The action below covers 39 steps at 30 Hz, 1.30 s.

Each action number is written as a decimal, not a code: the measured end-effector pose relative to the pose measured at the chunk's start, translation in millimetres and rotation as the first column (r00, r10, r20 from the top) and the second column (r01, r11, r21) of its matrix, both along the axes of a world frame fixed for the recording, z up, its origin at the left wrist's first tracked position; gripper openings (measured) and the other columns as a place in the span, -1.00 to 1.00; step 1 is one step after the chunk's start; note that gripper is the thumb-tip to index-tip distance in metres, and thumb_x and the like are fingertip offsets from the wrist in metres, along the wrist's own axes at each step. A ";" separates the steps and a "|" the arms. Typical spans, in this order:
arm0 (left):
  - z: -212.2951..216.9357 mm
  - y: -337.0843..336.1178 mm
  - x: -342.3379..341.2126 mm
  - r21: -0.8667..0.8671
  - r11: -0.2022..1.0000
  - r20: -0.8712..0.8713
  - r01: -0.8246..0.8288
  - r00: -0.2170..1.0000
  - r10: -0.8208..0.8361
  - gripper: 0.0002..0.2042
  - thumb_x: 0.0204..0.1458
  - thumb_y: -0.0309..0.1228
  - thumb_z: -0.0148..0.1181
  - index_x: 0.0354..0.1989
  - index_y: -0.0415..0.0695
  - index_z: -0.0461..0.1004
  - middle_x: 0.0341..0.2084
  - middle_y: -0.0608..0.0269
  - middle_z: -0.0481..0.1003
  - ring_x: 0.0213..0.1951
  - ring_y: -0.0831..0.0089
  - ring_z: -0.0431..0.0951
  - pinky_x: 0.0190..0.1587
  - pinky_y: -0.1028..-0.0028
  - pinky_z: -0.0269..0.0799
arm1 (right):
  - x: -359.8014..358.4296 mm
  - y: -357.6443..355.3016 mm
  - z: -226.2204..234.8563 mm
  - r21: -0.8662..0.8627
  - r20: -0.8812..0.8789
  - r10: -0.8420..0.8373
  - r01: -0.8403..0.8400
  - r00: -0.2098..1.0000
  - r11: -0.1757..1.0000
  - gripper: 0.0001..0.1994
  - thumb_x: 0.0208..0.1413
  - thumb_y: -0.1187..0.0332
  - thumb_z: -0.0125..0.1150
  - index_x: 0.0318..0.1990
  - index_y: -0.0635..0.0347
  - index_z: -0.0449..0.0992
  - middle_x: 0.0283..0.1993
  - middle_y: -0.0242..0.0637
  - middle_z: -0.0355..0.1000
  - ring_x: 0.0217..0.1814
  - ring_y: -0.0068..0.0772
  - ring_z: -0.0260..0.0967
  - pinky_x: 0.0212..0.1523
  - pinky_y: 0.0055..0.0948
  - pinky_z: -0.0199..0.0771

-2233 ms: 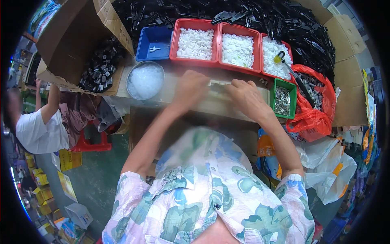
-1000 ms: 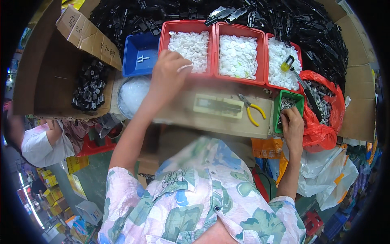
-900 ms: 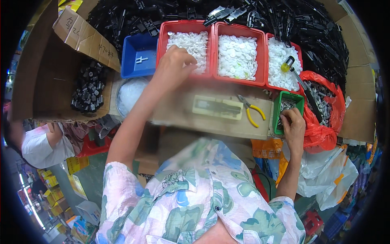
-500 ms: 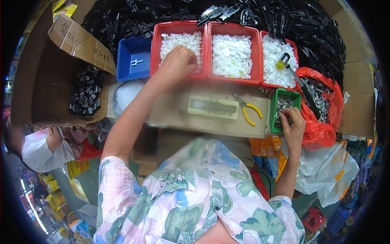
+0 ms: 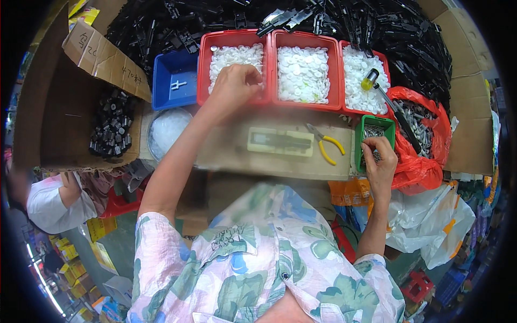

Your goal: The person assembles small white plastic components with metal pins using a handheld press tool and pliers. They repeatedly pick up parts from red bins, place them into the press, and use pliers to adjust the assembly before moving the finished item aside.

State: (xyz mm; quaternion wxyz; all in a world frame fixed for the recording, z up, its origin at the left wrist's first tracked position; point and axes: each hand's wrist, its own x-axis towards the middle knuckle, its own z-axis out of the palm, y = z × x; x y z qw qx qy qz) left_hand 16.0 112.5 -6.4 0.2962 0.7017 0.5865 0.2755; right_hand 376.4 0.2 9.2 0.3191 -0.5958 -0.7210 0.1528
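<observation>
1. Left hand: over the near side of the left red bin, thumb and fingertips curled nearly together. Can't tell whether it has a part. White parts heap just beyond those fingers.
2. Right hand: at the green bin, fingers bent, small gap between thumb and forefinger. Contents can't be made out. Small metal parts lie just beyond and under the fingertips.
3. Between the hands, touched by neither: cream block (dark strip in its slot, part or recess unclear). Yellow-handled pliers sit just left of the right hand.
4. Picking well, in judgement: fingertips only, one part per pinch. Metal parts likely cling together, so roll the pinch to shed extras, then lift clear of the wall.
</observation>
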 end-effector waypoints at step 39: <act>-6.2 -110.1 50.4 -0.415 0.894 0.820 0.171 0.495 0.286 -0.87 0.03 -0.60 0.37 -0.23 -0.23 0.63 -0.31 0.24 0.63 -0.29 0.60 0.58 -0.20 0.58 0.48 | -108.9 12.7 28.1 0.075 -0.162 0.429 -0.423 0.889 0.903 -0.84 0.00 0.66 0.27 -0.24 0.31 0.53 -0.30 -0.13 0.41 -0.28 -0.08 0.46 -0.29 -0.21 0.45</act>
